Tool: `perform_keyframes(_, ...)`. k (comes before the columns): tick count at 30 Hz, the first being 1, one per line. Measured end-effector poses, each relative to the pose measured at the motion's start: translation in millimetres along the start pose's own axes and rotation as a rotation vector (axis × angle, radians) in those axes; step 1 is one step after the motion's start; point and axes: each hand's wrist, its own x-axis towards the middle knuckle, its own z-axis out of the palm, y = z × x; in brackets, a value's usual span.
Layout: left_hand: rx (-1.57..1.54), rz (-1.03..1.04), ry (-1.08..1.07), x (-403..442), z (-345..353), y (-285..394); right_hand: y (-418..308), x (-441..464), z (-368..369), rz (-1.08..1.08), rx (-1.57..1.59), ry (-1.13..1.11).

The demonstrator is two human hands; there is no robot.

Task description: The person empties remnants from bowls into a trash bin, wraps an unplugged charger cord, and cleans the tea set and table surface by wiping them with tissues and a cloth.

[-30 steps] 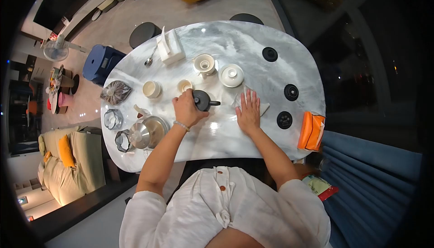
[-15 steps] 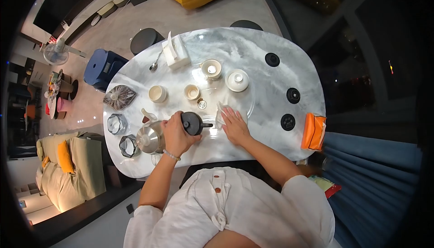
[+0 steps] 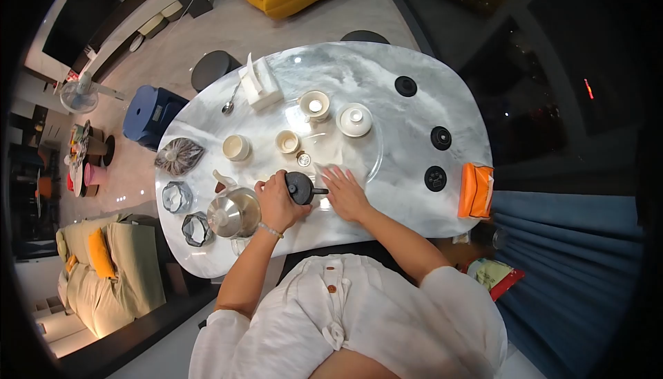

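My left hand is closed round a small black teapot, whose spout points right. My right hand lies flat on the table just right of that spout, fingers stretched out. A white tissue shows at its fingertips, partly covered. Left of my left hand stands a metal kettle with a glass-like handle below it. Beyond the teapot are a small cup, a round patterned disc, a larger cup, a cup with a pale inside and a lidded white bowl.
The marble table also bears a tissue box, a spoon, several black discs, an orange packet, a dark wrapped bundle and two foil-lined bags. A blue stool stands by the left edge.
My right hand has slid left over the table, closer to the teapot's spout, with the tissue under it. My left hand still holds the teapot. The view has shifted slightly.
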Motion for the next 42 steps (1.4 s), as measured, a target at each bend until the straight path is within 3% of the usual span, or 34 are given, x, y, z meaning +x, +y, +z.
perform_keyframes(4, -0.003, 0.139, 0.015, 12.2, 46.4, 2.3, 43.9, -38.0, -25.0, 0.399, 0.105, 0.072)
perform_keyframes(6, 0.007, 0.218, -0.023, 18.6, 67.5, 13.6, 84.5, -46.6, -22.7, 0.484, -0.084, 0.151)
perform_keyframes(9, 0.02, 0.292, -0.069, 28.5, 89.3, 44.3, 139.4, -46.8, -35.0, 0.667, -0.063, 0.239)
perform_keyframes(15, -0.034, 0.325, -0.082, 59.0, 110.6, 78.0, 149.2, -58.4, -49.3, 0.5, -0.022, 0.119)
perform_keyframes(23, 0.009, 0.292, -0.02, 85.0, 105.3, 65.5, 161.2, -40.3, -54.7, 0.483, 0.025, 0.11)
perform_keyframes(30, -0.11, 0.226, -0.172, 86.5, 98.1, 60.0, 198.8, 17.0, -60.7, 0.4, 0.029, 0.151)
perform_keyframes(32, -0.233, 0.245, 0.164, 94.5, 81.6, 85.8, 208.3, 33.0, -61.7, 0.378, 0.027, 0.164)
perform_keyframes(33, -0.23, 0.241, 0.158, 104.4, 74.2, 96.7, 210.9, 40.2, -62.1, 0.36, 0.032, 0.18)
perform_keyframes(36, -0.199, 0.258, 0.098, 146.1, 69.7, 121.7, 208.9, 38.1, -60.5, 0.307, 0.049, 0.162)
perform_keyframes(38, 0.232, 0.172, -0.093, 168.0, 74.0, 129.1, 200.1, 22.7, -60.9, 0.237, 0.16, 0.13)
perform_keyframes(39, 0.231, 0.172, -0.094, 178.7, 73.6, 128.5, 193.5, 10.6, -61.0, 0.237, 0.159, 0.129)
perform_keyframes(41, 0.018, 0.087, -0.418, 192.1, 72.6, 123.6, 181.0, -10.5, -61.5, 0.096, 0.255, 0.018)
perform_keyframes(42, 0.021, 0.135, -0.339, 192.3, 68.8, 123.9, 176.3, -15.0, -63.1, 0.099, 0.26, 0.013)
